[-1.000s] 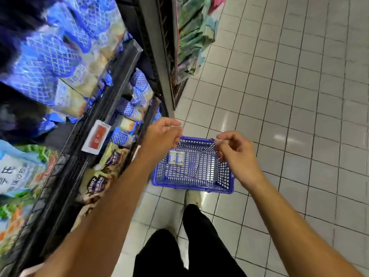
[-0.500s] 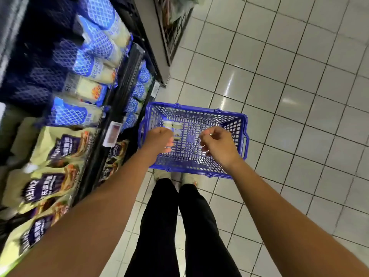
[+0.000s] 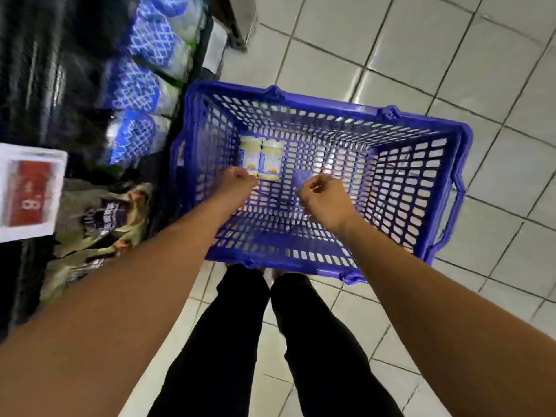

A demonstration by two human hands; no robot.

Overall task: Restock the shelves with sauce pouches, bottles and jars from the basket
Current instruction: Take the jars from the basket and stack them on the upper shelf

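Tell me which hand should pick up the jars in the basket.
Left, probably. The left hand is right next to the two jars at the left of the basket; the right hand hangs farther away over bare mesh.

Two jars side by side in basket, near left wall; shelves left of basket.

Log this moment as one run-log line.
stage: hands inside blue basket | left hand: fingers curled, next to two jars | right hand: fingers curled, mid-basket | grip: unclear | shelf pouches: beside basket
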